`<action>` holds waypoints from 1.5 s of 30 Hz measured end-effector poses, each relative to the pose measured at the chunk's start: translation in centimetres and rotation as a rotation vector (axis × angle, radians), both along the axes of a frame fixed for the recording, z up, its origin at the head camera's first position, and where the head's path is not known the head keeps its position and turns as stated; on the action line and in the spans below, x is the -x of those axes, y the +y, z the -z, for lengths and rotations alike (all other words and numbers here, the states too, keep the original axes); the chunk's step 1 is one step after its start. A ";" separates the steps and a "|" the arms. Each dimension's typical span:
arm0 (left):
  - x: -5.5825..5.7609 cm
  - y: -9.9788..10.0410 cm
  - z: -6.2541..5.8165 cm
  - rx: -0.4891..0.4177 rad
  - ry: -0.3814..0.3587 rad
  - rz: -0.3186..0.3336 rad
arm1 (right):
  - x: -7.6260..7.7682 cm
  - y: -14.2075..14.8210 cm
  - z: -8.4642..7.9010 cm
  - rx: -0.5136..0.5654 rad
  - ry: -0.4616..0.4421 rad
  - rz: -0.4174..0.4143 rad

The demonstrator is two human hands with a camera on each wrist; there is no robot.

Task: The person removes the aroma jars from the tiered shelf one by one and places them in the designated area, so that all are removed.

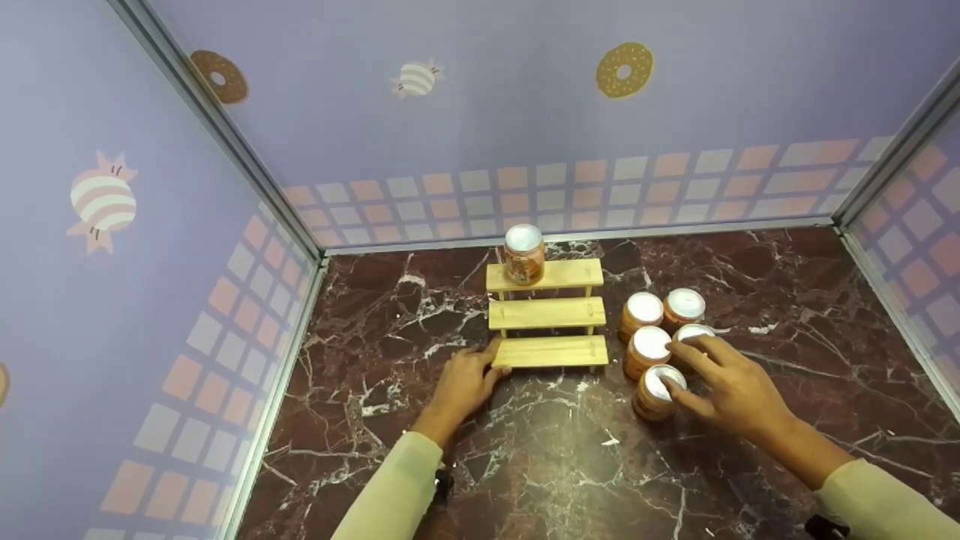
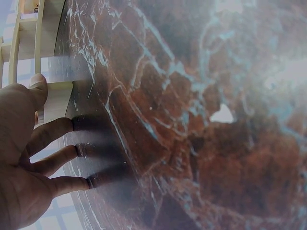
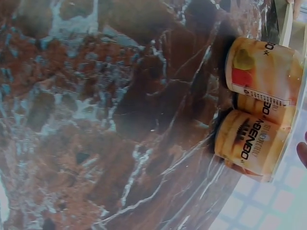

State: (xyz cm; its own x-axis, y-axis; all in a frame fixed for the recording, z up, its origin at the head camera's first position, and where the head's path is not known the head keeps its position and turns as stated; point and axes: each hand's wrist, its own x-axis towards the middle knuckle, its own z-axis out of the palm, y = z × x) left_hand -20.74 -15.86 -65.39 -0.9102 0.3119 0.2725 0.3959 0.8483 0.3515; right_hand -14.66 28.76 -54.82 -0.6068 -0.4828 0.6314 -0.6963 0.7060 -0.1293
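A small wooden stand with three steps (image 1: 551, 351) stands on the dark marbled table. A jar with a white lid (image 1: 523, 255) sits on its top step, toward the left. My left hand (image 1: 463, 384) is at the left end of the lowest step, thumb against its front edge; in the left wrist view its other fingers (image 2: 55, 160) reach down, spread, to the tabletop. Right of the stand, several similar jars (image 1: 654, 397) cluster upright. Over their lids my right hand (image 1: 731, 386) spreads its fingers, thumb at the nearest jar's lid. Orange-toned labels (image 3: 256, 143) show in the right wrist view.
Patterned lilac panels (image 1: 480, 112) enclose the table at the back, left and right. A metal strip (image 1: 420, 247) runs along the back edge of the marbled tabletop (image 1: 540, 465). The middle step (image 1: 547, 313) carries no jar.
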 end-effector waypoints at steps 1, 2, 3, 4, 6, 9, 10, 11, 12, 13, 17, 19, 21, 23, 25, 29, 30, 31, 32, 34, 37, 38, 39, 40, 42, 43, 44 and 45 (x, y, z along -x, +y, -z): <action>0.0 0.0 -0.2 -0.002 0.003 0.002 | 0.2 -0.1 -0.1 0.002 0.001 -0.005; -0.1 0.1 -0.5 -0.007 0.006 0.003 | 0.3 -0.2 -0.2 0.004 0.002 -0.008; -0.3 0.1 -1.0 -0.017 0.001 0.009 | 0.5 -0.4 -0.4 0.005 -0.001 -0.007; -0.4 0.2 -1.6 -0.026 0.001 0.018 | 0.6 -0.5 -0.5 0.007 -0.006 -0.009; -0.6 0.3 -2.0 -0.042 0.009 0.031 | 0.9 -0.8 -0.7 0.013 -0.020 -0.012; -0.5 0.2 -1.6 -0.055 0.012 0.027 | 1.4 -1.3 -1.1 0.012 -0.030 -0.009; -0.5 0.2 -1.6 -0.049 0.003 0.025 | 1.6 -1.5 -1.2 0.010 -0.033 -0.007; -0.3 0.1 -0.8 -0.058 0.014 0.017 | 1.8 -1.7 -1.3 0.006 -0.041 0.000; -0.5 0.3 -1.7 -0.055 -0.016 0.014 | 2.0 -1.9 -1.4 0.009 -0.040 0.000; -0.6 0.4 -1.9 -0.046 -0.014 0.011 | 2.2 -2.1 -1.6 0.009 -0.041 0.002; -0.5 0.3 -1.9 -0.023 0.021 0.020 | 3.2 -3.0 -2.1 0.030 -0.081 0.016; -0.6 0.3 -2.1 -0.017 0.029 0.032 | 3.7 -3.4 -2.4 0.048 -0.110 0.021; 0.0 -0.1 -0.7 -0.006 0.048 0.028 | 4.2 -3.8 -2.6 0.055 -0.140 0.032; 0.0 0.0 -0.6 -0.002 0.039 0.018 | 4.7 -4.3 -2.9 0.058 -0.155 0.036; 0.2 -0.1 0.0 0.001 0.031 0.007 | 5.2 -4.8 -3.1 0.055 -0.162 0.039; 0.3 -0.1 0.2 -0.003 0.022 0.004 | 6.1 -5.8 -3.5 0.031 -0.181 0.053; 0.3 -0.2 0.3 0.004 0.022 0.007 | 6.3 -6.0 -3.6 0.024 -0.188 0.055; 0.3 -0.2 0.4 -0.002 0.019 0.010 | 6.5 -6.3 -3.7 0.015 -0.195 0.058; 0.3 -0.2 0.4 -0.013 0.007 0.012 | 6.7 -6.6 -3.8 0.007 -0.202 0.058; 0.4 -0.3 0.6 -0.034 -0.020 0.011 | 7.0 -7.2 -4.0 -0.005 -0.214 0.061; 0.3 -0.2 0.4 -0.038 -0.031 0.005 | 7.6 -8.2 -4.3 -0.004 -0.249 0.067; 0.1 -0.1 -0.1 -0.038 -0.035 0.008 | 7.8 -8.5 -4.4 0.003 -0.265 0.071; 0.0 -0.1 -0.4 -0.024 -0.022 0.008 | 8.0 -8.8 -4.5 0.012 -0.282 0.078; -0.1 0.0 -0.7 -0.019 -0.021 0.012 | 8.2 -9.2 -4.5 0.024 -0.300 0.083; -0.3 0.1 -0.9 -0.025 -0.037 0.011 | 8.6 -9.8 -4.6 0.048 -0.336 0.096; -0.2 0.1 -0.6 -0.024 -0.041 0.007 | 8.8 -10.1 -4.7 0.060 -0.355 0.104; 0.0 0.0 -0.4 -0.011 -0.039 0.008 | 8.9 -10.4 -4.7 0.069 -0.371 0.110; 0.1 0.0 0.1 -0.015 -0.049 0.002 | 9.1 -10.6 -4.8 0.072 -0.385 0.117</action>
State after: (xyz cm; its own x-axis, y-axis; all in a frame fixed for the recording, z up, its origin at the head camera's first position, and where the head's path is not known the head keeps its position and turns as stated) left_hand -20.86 -15.88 -65.51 -0.9220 0.3098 0.2324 0.3795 0.8422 0.3829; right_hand -23.72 18.12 -50.06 -0.8538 -0.3592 0.3767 -0.5026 0.7572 -0.4172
